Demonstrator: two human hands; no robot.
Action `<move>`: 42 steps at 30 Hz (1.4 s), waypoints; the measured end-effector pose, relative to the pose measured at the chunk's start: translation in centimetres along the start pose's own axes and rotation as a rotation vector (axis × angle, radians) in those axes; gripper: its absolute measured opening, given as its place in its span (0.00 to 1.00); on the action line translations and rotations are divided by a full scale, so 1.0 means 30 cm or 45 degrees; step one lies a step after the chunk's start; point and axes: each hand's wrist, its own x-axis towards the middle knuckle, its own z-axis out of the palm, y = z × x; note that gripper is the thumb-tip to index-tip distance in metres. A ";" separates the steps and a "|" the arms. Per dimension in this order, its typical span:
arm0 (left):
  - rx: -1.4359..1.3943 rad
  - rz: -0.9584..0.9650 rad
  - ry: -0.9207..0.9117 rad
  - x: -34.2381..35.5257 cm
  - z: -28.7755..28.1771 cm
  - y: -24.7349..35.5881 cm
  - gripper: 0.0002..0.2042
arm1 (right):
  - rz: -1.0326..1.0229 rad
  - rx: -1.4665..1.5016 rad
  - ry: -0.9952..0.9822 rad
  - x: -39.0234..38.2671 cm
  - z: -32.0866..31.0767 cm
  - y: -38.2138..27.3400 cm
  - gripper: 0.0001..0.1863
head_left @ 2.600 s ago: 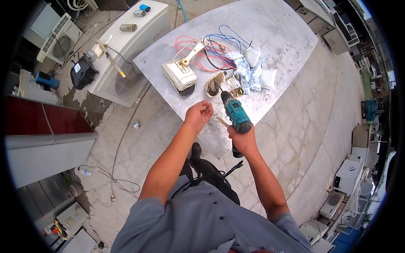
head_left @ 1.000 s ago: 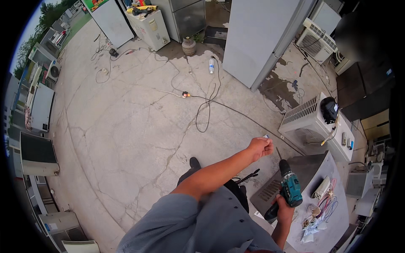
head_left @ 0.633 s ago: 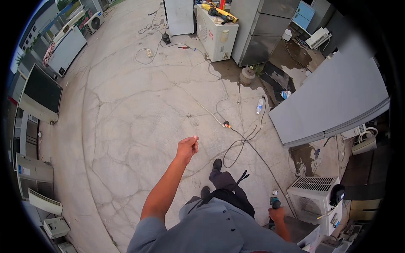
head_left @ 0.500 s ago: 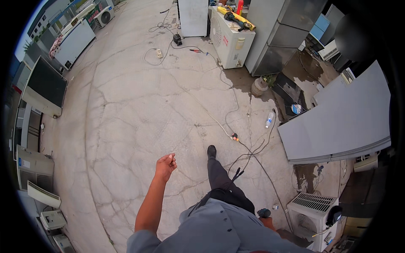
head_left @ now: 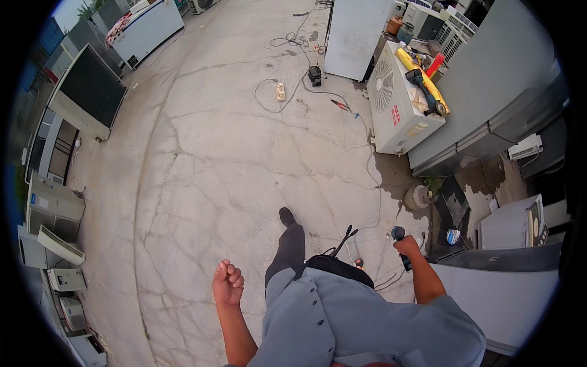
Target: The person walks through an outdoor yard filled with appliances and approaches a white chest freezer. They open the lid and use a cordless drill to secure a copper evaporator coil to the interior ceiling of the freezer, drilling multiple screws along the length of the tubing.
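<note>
My left hand (head_left: 228, 282) is at the lower middle, palm up, with its fingers curled in; whether anything small is inside I cannot make out. My right hand (head_left: 408, 247) grips a teal and black cordless drill (head_left: 398, 234), held low at my right side beside a fallen grey door or cabinet (head_left: 495, 287). On the concrete ahead of me lie grey cables, a black compressor (head_left: 315, 75), red-handled pliers (head_left: 340, 104) and a small pale power strip (head_left: 280, 92).
A white outdoor unit (head_left: 397, 125), topped with yellow and red tools (head_left: 428, 85), stands front right beside steel fridges (head_left: 483, 73) and a white fridge (head_left: 354, 37). A gas cylinder (head_left: 417, 197) sits by wet floor. Old appliances (head_left: 67, 220) line the left side.
I have turned away from the metal table and walked forward across the yard, so the outdoor unit with tools is nearer. The drill remains in my right hand, now lowered to my side.
</note>
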 end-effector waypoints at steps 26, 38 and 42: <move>0.015 -0.370 -0.251 2.572 1.711 0.861 0.10 | 0.138 -0.016 -0.363 1.060 0.028 -2.086 0.15; 0.279 -0.264 0.101 3.686 2.133 1.238 0.09 | 0.023 0.508 -0.026 1.929 -0.754 -3.798 0.13; 0.480 -0.301 0.046 4.129 2.424 1.413 0.10 | 0.229 0.456 -0.169 2.002 -0.634 -4.009 0.12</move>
